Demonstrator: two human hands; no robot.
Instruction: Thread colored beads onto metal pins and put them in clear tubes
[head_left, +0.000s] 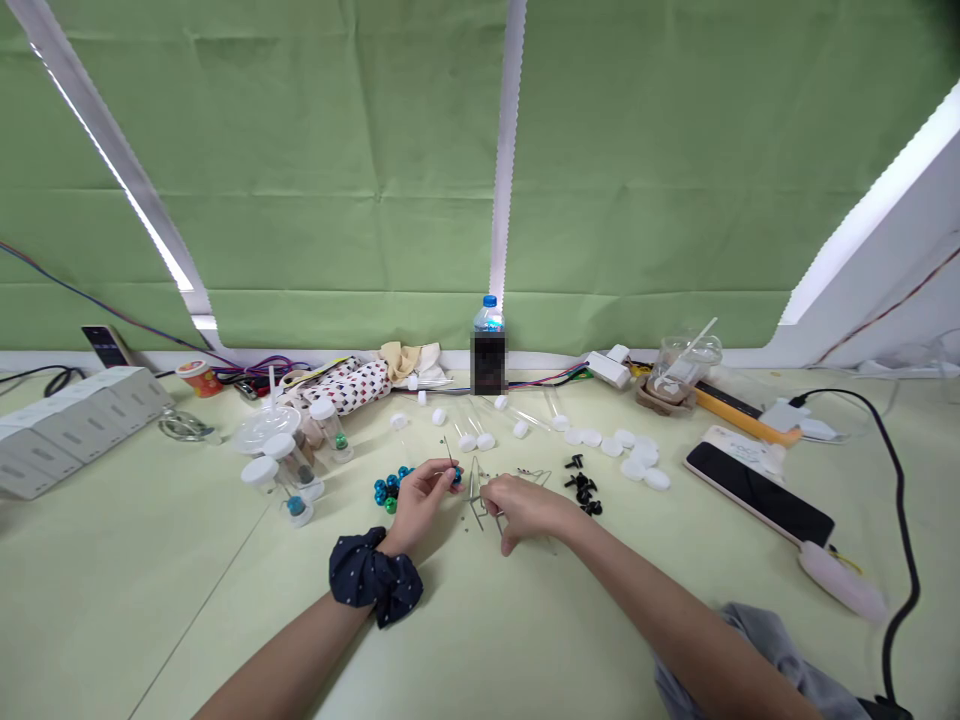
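My left hand (421, 503), with a dark dotted scrunchie (376, 577) on its wrist, pinches a small shiny blue ball (457, 476). A thin metal wire (448, 450) rises from it. Beside that hand lie several shiny blue balls (381, 493) and a green one (390, 506). Just to the right, my right hand (529, 508) reaches down among bent metal wires (475, 490), its fingers closed. Whether it grips one of the wires is hidden. Right of it sits a small heap of black plastic pieces (582, 484).
White round caps (634, 455) and clear tubes are scattered behind my hands. Capped clear jars (264, 478) stand at left near white boxes (82, 425). A water bottle (490, 318) stands at the back. A phone (757, 492) and a black cable (892, 480) lie at right.
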